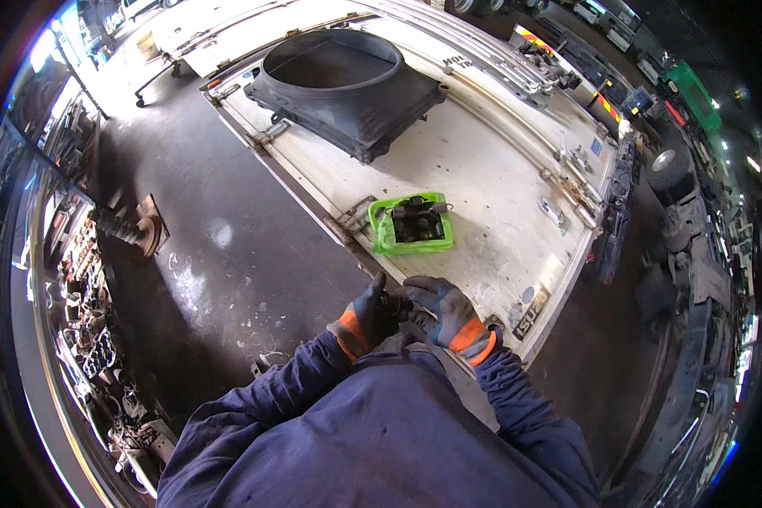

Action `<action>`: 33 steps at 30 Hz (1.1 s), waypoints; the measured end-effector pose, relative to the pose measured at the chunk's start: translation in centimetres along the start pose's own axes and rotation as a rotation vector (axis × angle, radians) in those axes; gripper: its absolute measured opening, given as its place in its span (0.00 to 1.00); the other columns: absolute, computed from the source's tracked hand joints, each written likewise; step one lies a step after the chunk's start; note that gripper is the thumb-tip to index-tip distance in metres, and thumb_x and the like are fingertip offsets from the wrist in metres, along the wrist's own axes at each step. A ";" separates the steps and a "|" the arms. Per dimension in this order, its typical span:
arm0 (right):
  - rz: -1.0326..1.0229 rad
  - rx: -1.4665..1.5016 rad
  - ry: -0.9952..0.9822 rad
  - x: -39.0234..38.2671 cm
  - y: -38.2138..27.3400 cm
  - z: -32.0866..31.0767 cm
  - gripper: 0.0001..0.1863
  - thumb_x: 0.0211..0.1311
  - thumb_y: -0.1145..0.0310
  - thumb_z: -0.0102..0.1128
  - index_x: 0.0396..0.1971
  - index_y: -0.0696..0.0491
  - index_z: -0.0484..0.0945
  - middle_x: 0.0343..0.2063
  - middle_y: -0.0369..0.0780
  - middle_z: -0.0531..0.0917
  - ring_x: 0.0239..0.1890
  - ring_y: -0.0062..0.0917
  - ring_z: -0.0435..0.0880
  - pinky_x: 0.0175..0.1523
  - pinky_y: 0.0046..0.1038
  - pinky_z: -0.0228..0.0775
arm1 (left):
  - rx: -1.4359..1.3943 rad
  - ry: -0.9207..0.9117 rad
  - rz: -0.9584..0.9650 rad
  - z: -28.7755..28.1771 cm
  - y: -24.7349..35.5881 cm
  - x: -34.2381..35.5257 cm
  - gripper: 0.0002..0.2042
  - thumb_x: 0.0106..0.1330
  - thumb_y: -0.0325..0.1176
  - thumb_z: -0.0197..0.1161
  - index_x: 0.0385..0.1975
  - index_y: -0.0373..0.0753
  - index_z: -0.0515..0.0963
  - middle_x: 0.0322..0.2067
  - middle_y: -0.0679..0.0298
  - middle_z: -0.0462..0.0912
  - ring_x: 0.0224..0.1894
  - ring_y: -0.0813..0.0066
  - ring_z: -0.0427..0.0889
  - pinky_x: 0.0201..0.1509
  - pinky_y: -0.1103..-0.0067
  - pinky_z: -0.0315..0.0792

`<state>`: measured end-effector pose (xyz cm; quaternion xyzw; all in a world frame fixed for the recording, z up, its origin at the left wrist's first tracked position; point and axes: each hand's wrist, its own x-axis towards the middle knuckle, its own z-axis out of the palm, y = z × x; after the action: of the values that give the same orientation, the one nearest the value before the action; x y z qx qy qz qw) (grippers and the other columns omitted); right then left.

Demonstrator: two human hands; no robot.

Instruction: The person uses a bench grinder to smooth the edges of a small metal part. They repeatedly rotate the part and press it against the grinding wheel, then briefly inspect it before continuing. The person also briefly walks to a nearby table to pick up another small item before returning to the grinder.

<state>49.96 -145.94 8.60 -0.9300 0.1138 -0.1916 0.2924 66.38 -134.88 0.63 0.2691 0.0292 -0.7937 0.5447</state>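
Note:
In front of my body, at the near edge of a white truck body panel (483,229), my two gloved hands come together. My left hand (366,320), in a grey glove with an orange cuff, is closed around a small dark part (390,310) whose kind I cannot make out. Against it lies my right hand (447,310), gloved alike, fingers curled toward the left; what they pinch is hidden. Just beyond the hands stands a bright green cut-open plastic container (411,249). Inside are several dark, greasy metal parts (418,222), some of them coil springs.
A big black fan shroud (372,118) lies farther back on the panel. Metal rails (504,110) and latches run along the panel. To the left, a rusty shaft with a flange (135,229) stands on the dark floor (220,296), near heaped parts (102,356). Vehicle parts (694,279) line the right.

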 end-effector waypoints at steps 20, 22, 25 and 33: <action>0.381 0.236 -0.493 12.4 34.2 8.7 0.16 0.49 0.60 0.74 0.32 0.55 0.82 0.27 0.40 0.85 0.30 0.24 0.81 0.40 0.29 0.73 | 0.081 1.077 0.717 -28.9 -9.0 -7.7 0.22 0.65 0.39 0.62 0.56 0.34 0.72 0.41 0.60 0.80 0.40 0.68 0.81 0.31 0.75 0.77; 0.466 0.222 -0.493 13.0 39.9 9.9 0.15 0.49 0.59 0.73 0.32 0.54 0.82 0.27 0.40 0.85 0.30 0.25 0.80 0.39 0.29 0.72 | 0.005 1.265 0.614 -27.4 -13.6 -12.3 0.19 0.63 0.38 0.62 0.51 0.36 0.74 0.41 0.59 0.80 0.41 0.64 0.81 0.30 0.73 0.77; 0.549 0.063 -0.537 15.5 41.7 12.1 0.13 0.50 0.58 0.71 0.28 0.52 0.83 0.24 0.39 0.84 0.27 0.26 0.78 0.39 0.30 0.72 | -0.322 1.525 0.421 -29.2 -28.9 -18.6 0.17 0.64 0.43 0.61 0.47 0.41 0.77 0.39 0.59 0.81 0.36 0.60 0.81 0.31 0.69 0.76; 0.126 -0.467 -0.515 14.6 49.3 21.2 0.17 0.60 0.51 0.56 0.41 0.47 0.82 0.41 0.39 0.84 0.40 0.32 0.80 0.48 0.37 0.73 | -0.956 1.647 0.203 -17.1 -53.1 -13.4 0.26 0.64 0.58 0.56 0.58 0.51 0.69 0.44 0.52 0.78 0.22 0.53 0.76 0.26 0.64 0.71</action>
<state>67.15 -179.66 -32.22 -0.9808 0.1341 0.0987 0.1020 29.96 -96.18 -20.91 0.4934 0.7005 -0.2083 0.4717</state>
